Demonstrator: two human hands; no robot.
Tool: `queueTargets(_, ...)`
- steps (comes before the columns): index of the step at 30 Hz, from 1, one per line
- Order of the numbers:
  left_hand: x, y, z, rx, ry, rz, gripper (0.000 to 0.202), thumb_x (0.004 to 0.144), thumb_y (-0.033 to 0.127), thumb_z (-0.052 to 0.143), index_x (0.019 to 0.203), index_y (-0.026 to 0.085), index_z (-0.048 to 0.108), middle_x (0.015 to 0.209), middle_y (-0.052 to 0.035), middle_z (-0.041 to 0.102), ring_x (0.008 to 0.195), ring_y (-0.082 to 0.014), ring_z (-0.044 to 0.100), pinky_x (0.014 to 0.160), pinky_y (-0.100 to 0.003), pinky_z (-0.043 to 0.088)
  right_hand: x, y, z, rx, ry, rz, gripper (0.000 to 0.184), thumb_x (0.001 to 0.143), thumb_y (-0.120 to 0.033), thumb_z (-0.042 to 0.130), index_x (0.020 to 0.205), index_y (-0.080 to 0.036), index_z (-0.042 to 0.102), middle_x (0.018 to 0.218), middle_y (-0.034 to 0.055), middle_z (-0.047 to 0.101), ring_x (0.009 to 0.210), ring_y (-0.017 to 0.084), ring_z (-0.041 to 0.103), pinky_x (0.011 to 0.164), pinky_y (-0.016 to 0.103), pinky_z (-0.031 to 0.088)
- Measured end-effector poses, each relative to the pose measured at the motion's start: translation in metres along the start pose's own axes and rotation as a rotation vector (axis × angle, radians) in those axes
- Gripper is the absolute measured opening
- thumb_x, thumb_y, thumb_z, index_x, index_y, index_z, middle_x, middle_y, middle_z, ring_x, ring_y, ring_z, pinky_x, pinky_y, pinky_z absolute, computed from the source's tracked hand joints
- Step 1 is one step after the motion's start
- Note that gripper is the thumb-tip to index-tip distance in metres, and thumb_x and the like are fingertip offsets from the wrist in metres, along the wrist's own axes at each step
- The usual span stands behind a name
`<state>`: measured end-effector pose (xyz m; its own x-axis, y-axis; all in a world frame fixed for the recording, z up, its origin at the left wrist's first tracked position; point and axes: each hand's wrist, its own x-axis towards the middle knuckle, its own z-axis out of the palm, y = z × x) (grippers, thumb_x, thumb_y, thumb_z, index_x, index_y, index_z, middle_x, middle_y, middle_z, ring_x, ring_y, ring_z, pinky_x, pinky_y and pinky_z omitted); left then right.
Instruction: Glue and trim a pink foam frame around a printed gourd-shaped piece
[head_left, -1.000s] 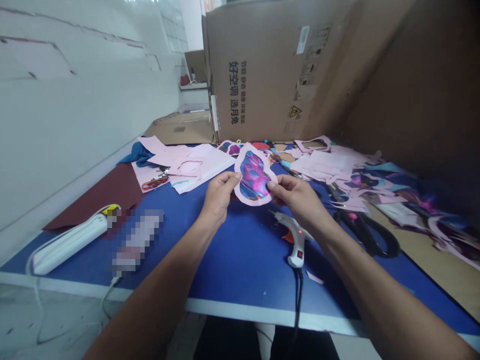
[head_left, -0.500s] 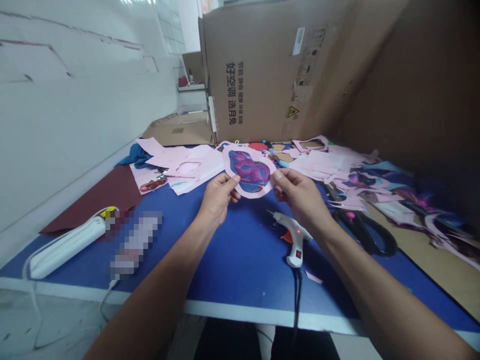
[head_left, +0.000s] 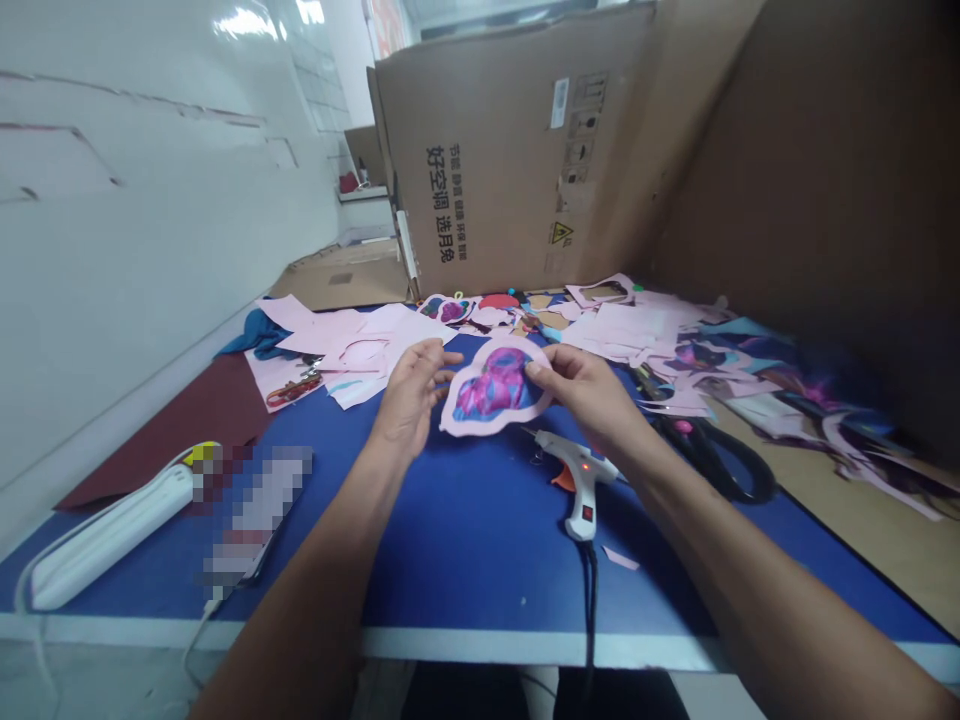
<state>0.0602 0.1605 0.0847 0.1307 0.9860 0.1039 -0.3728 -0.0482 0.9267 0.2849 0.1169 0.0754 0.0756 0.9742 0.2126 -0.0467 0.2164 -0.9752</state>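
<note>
Center frame, above the blue table (head_left: 465, 570), right hand (head_left: 581, 392) pinches a pink-bordered printed cutout (head_left: 495, 388) by its upper right edge. Left hand (head_left: 411, 398) hangs open just beside it, released. Hot glue gun (head_left: 577, 482) lies below.

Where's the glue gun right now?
In the head view, the white hot glue gun lies on the blue table, just below the person's right hand, with the black-handled scissors to its right.
</note>
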Motion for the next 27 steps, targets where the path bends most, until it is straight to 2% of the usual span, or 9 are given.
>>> queueTargets(3, 0.000, 0.006, -0.003, 0.131, -0.074, -0.036, 0.056, 0.063, 0.045, 0.102, 0.104, 0.019, 0.074, 0.090, -0.0030, 0.078, 0.070, -0.0119, 0.066, 0.065, -0.024, 0.051, -0.004, -0.003, 0.003, -0.074, -0.094, 0.018, 0.040, 0.081, -0.058, 0.087, 0.086, -0.021, 0.073, 0.076, 0.0000, 0.068, 0.065, 0.016, 0.059, 0.060, 0.030, 0.049)
queueTargets(6, -0.006, 0.000, 0.001, 0.164, -0.157, -0.096, 0.049, 0.062, 0.043, 0.103, 0.093, 0.017, 0.075, 0.081, -0.0021, 0.076, 0.070, -0.0141, 0.068, 0.069, -0.027, 0.055, -0.008, -0.006, 0.009, -0.113, -0.151, 0.007, 0.040, 0.085, -0.059, 0.085, 0.086, -0.021, 0.073, 0.076, -0.0002, 0.068, 0.066, 0.016, 0.058, 0.062, 0.029, 0.047)
queueTargets(12, -0.010, -0.012, 0.011, 0.035, -0.021, -0.055, 0.045, 0.060, 0.041, 0.101, 0.076, 0.019, 0.066, 0.073, -0.0004, 0.074, 0.063, -0.0134, 0.066, 0.067, -0.028, 0.056, -0.008, -0.008, 0.013, -0.012, -0.175, 0.042, 0.043, 0.077, -0.056, 0.093, 0.092, -0.021, 0.072, 0.080, 0.0005, 0.072, 0.071, 0.017, 0.065, 0.068, 0.031, 0.052)
queueTargets(16, -0.009, -0.011, 0.010, 0.055, -0.070, -0.067, 0.041, 0.063, 0.038, 0.100, 0.083, 0.018, 0.069, 0.077, -0.0008, 0.075, 0.066, -0.0131, 0.067, 0.068, -0.026, 0.056, -0.007, -0.007, 0.009, -0.055, -0.146, 0.035, 0.038, 0.078, -0.051, 0.092, 0.089, -0.021, 0.072, 0.075, -0.0001, 0.071, 0.066, 0.017, 0.063, 0.065, 0.031, 0.050)
queueTargets(19, -0.010, -0.011, 0.008, 0.120, -0.124, -0.047, 0.040, 0.066, 0.035, 0.098, 0.093, 0.018, 0.073, 0.084, -0.0014, 0.076, 0.072, -0.0137, 0.068, 0.071, -0.026, 0.055, -0.008, -0.008, 0.009, -0.105, -0.198, 0.035, 0.032, 0.080, -0.047, 0.089, 0.085, -0.021, 0.072, 0.072, -0.0012, 0.069, 0.063, 0.016, 0.061, 0.063, 0.030, 0.049)
queueTargets(22, -0.011, -0.011, 0.008, 0.183, -0.141, -0.003, 0.036, 0.068, 0.032, 0.095, 0.094, 0.019, 0.074, 0.087, -0.0001, 0.074, 0.075, -0.0132, 0.066, 0.073, -0.026, 0.053, -0.009, -0.008, 0.010, -0.145, -0.250, 0.038, 0.028, 0.082, -0.045, 0.086, 0.087, -0.021, 0.072, 0.073, -0.0008, 0.069, 0.062, 0.016, 0.062, 0.062, 0.031, 0.049)
queueTargets(24, -0.011, -0.011, 0.008, 0.216, -0.151, 0.028, 0.033, 0.070, 0.031, 0.092, 0.094, 0.019, 0.073, 0.087, 0.0008, 0.073, 0.076, -0.0132, 0.065, 0.075, -0.026, 0.053, -0.009, -0.007, 0.011, -0.151, -0.224, 0.014, 0.029, 0.083, -0.046, 0.084, 0.091, -0.021, 0.073, 0.078, 0.0002, 0.071, 0.065, 0.017, 0.063, 0.063, 0.032, 0.050)
queueTargets(27, -0.011, -0.011, 0.008, 0.262, -0.183, 0.082, 0.028, 0.072, 0.030, 0.089, 0.093, 0.019, 0.073, 0.087, 0.0008, 0.072, 0.077, -0.0138, 0.064, 0.077, -0.027, 0.053, -0.009, -0.006, 0.012, -0.194, -0.113, -0.080, 0.029, 0.084, -0.045, 0.083, 0.098, -0.022, 0.075, 0.084, 0.0023, 0.074, 0.072, 0.019, 0.065, 0.067, 0.033, 0.052)
